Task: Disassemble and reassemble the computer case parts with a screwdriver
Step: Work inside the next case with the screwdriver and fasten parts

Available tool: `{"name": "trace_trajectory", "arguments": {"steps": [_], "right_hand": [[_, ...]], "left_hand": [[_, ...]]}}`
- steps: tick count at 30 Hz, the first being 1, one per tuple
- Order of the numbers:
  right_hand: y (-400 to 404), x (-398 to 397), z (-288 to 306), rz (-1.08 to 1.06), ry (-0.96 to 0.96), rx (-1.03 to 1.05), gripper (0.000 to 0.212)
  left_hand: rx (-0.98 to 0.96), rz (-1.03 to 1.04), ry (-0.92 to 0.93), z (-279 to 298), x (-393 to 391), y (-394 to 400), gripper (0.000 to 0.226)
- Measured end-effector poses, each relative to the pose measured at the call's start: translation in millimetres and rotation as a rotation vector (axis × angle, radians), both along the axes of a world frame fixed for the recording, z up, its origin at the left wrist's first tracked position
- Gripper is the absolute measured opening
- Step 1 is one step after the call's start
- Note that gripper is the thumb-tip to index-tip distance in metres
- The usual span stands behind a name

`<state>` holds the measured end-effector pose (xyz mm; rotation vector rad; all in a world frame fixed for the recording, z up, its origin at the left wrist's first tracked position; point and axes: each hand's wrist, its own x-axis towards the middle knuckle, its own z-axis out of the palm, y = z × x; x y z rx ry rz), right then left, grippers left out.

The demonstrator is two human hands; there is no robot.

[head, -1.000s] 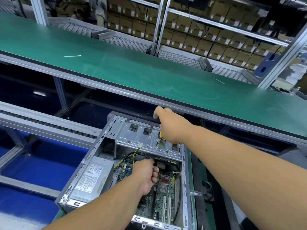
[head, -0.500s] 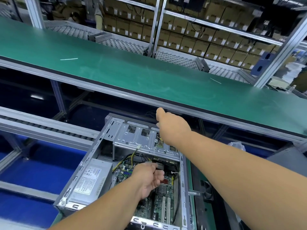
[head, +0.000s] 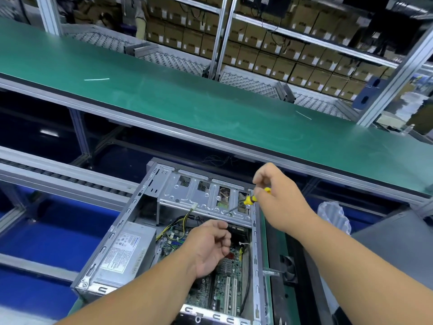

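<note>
An open grey computer case (head: pixel 121 233) lies on its side below me, showing a silver drive cage (head: pixel 199 198), a power supply (head: pixel 124 252) and the green motherboard (head: pixel 225 285). My right hand (head: pixel 278 198) grips a yellow-handled screwdriver (head: pixel 250 200), and its shaft slants down-left with the tip on the drive cage's front lip. My left hand (head: pixel 208 245) hovers over the motherboard just in front of the cage, fingers loosely curled; it pinches a small dark part at its fingertips.
A long green conveyor belt (head: pixel 187 104) runs across behind the case, with an aluminium rail along its near edge. Shelves of cardboard boxes (head: pixel 281 55) stand beyond. A roller track (head: pixel 58 174) lies left, blue floor below, and a plastic bag (head: pixel 332 219) at right.
My right hand pulled back from the case's far edge and turned, so the yellow screwdriver now shows with its tip on the drive cage. My left hand opened slightly and lifted.
</note>
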<state>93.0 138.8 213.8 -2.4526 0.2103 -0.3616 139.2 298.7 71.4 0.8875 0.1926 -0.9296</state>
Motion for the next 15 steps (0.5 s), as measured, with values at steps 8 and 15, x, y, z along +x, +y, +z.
{"name": "trace_trajectory", "arguments": {"steps": [8, 15], "right_hand": [[-22, -43, -18, -0.146, -0.067, 0.203, 0.028], [-16, -50, -29, -0.218, -0.078, 0.226, 0.020]], "left_hand": [[-0.180, 0.041, 0.045, 4, 0, 2, 0.027], [-0.190, 0.007, 0.037, 8, -3, 2, 0.018]]}}
